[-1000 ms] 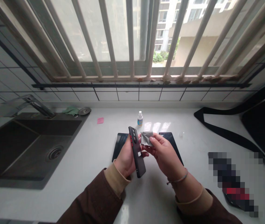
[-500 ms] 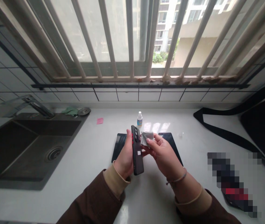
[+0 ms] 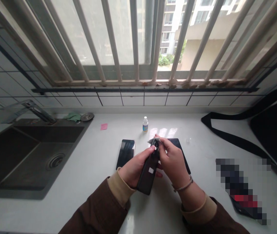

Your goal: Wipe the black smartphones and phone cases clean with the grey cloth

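Note:
My left hand [image 3: 136,165] is closed around a dark-cased phone [image 3: 148,175], whose back, with a small white square on it, faces me. A folded grey cloth [image 3: 151,140] is pinched in my right hand [image 3: 173,157] against the phone's upper end, by the camera lenses. My right fingers partly cover both the cloth and the lenses. To the left lies another phone [image 3: 126,152], screen up on the white counter. A dark flat device [image 3: 179,148] lies partly hidden behind my right hand. Beyond them stands a small white bottle [image 3: 145,124] with a coloured label.
At left is a dark sink [image 3: 31,156] with a faucet [image 3: 39,112]. A green cloth [image 3: 73,117], a metal strainer [image 3: 87,117] and a pink paper [image 3: 104,126] lie along the back. A black strap [image 3: 233,135] and a pixelated dark object [image 3: 242,191] occupy the right.
The phone has tilted, its top leaning right and its back turning more toward me. My right hand has brought the cloth onto its upper end. The phone on the left is now uncovered.

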Demonstrator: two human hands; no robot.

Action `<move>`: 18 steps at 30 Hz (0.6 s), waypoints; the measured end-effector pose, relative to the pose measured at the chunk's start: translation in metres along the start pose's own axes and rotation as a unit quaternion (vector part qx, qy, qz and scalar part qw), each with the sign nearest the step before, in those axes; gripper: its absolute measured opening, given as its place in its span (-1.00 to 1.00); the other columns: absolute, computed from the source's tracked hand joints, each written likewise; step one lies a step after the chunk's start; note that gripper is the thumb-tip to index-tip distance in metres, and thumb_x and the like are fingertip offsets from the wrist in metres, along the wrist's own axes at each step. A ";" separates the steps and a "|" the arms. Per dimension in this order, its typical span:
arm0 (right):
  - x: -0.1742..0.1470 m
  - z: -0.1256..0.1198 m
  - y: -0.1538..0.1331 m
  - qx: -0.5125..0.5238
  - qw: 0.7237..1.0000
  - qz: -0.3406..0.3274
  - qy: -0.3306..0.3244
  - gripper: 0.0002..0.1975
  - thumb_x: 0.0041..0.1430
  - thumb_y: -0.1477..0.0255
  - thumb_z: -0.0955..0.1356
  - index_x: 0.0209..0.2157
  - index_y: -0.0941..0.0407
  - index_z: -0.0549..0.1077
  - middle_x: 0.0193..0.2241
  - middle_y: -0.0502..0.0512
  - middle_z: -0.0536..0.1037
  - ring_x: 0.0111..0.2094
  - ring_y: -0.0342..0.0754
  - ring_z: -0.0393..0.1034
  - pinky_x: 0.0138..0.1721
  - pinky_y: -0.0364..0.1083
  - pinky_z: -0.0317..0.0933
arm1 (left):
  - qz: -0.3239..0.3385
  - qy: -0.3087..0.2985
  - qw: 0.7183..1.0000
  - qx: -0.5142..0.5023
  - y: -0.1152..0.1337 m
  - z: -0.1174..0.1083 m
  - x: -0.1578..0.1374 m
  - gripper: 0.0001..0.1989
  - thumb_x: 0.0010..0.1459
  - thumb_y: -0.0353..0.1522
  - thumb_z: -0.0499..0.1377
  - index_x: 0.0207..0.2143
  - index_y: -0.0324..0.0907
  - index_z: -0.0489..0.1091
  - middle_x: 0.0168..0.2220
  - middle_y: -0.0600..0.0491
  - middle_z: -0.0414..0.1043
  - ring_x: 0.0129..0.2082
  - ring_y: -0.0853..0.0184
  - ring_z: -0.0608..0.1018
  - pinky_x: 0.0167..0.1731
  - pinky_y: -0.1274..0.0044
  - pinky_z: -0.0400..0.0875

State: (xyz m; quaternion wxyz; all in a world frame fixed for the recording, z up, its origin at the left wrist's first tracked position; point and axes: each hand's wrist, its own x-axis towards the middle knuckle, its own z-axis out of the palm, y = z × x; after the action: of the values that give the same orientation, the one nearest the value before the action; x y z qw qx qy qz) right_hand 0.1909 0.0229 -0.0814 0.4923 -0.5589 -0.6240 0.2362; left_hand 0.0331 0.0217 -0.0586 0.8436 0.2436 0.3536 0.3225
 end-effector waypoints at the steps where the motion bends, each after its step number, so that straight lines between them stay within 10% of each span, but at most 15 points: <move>1: -0.001 0.001 -0.002 0.000 1.000 -0.023 -0.006 -0.66 0.47 0.38 0.27 0.14 0.00 0.57 0.11 0.15 0.66 0.08 0.13 0.60 0.11 0.09 0.47 | 0.007 0.009 1.000 0.008 -0.001 -0.001 0.001 -0.65 0.38 -0.12 0.21 -0.02 -0.21 0.52 -0.29 -0.05 0.58 -0.41 0.27 0.62 -0.37 0.44 0.59; 8: -0.006 0.002 -0.011 0.030 0.992 -0.123 -0.013 -0.63 0.49 0.49 0.24 0.19 0.01 0.54 0.19 0.10 0.60 0.25 0.05 0.48 0.32 0.08 0.34 | 0.042 0.048 0.994 0.086 -0.004 -0.001 0.002 -0.61 0.37 -0.07 0.21 -0.09 -0.23 0.52 -0.37 -0.02 0.54 -0.47 0.31 0.58 -0.45 0.49 0.53; 18: -0.006 0.006 0.005 0.055 0.997 -0.003 -0.051 -0.61 0.52 0.31 0.22 0.24 -0.04 0.50 0.14 0.14 0.62 -0.02 0.12 0.64 -0.03 0.09 0.59 | 0.127 0.045 0.991 -0.013 -0.006 -0.006 0.010 -0.62 0.38 -0.12 0.22 0.05 -0.22 0.54 -0.11 -0.14 0.66 -0.29 0.22 0.68 -0.19 0.38 0.62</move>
State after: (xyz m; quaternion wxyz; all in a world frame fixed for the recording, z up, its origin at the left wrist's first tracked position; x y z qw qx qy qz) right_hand 0.1875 0.0203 -0.0904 0.4906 -0.5164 -0.6358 0.2974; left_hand 0.0362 0.0263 -0.0704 0.7821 0.2610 0.3534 0.4420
